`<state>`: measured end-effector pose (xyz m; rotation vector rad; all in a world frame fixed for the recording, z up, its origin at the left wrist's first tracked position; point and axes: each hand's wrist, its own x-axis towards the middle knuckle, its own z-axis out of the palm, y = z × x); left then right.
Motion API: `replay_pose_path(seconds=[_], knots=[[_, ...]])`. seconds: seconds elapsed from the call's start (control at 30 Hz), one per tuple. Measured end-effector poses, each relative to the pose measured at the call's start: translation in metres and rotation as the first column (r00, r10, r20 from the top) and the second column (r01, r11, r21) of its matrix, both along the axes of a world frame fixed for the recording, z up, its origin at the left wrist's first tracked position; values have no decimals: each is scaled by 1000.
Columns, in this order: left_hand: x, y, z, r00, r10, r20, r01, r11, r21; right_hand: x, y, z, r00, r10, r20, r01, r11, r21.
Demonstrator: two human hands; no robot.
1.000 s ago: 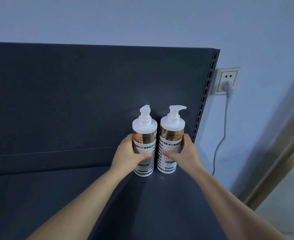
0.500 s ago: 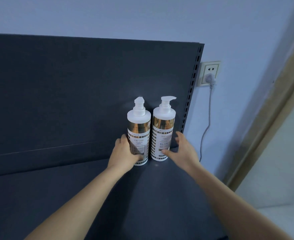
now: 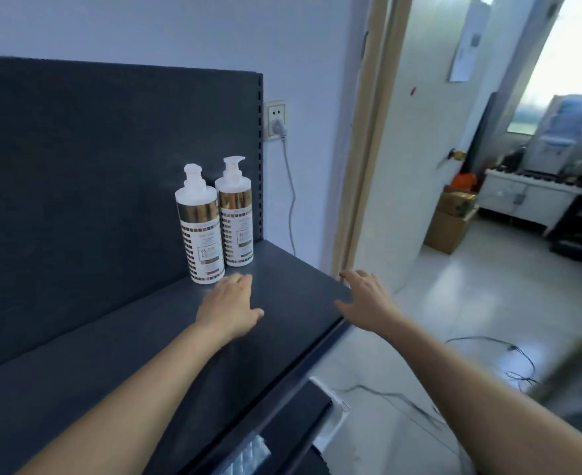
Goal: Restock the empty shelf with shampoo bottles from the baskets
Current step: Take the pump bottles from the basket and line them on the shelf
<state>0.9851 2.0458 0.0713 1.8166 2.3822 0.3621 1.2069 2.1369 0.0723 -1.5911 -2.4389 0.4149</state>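
Observation:
Two white pump shampoo bottles with gold bands stand upright side by side at the back right corner of the dark grey shelf (image 3: 111,337): the left bottle (image 3: 201,231) and the right bottle (image 3: 237,217). My left hand (image 3: 229,306) hovers over the shelf just in front of the left bottle, fingers apart, holding nothing. My right hand (image 3: 368,299) is spread over the shelf's right front corner, also holding nothing. No basket shows in this view.
The shelf's dark back panel (image 3: 94,166) rises behind the bottles. A wall socket (image 3: 275,120) with a plugged cable sits right of it. An open doorway (image 3: 368,149) leads to a room with cardboard boxes (image 3: 449,224). Cables (image 3: 509,358) lie on the floor. A lower shelf (image 3: 299,426) juts out below.
Both hands let go of the bottles and drew back toward me. The view swung right, revealing the doorway and floor. The bottles stay standing on the shelf.

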Motion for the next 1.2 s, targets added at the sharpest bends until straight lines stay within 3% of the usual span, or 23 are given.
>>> replay_pose_path(seconds=[0.3,0.57,0.9,1.2], knots=[[136,-29,-20,891,-429,-149,443,894,75,156,-115,-29,931,-349,108,359,929,-90],[283,-58,-65,743,-660,-108,663,749,-19,288,-212,-68,824,-540,170,565,804,-184],[447,-126,-146,627,-778,37,768,609,-199,414,-303,-132,759,-620,200,647,679,-347],[508,-151,-209,615,-775,147,752,519,-406,464,-333,-195,732,-641,232,655,569,-497]])
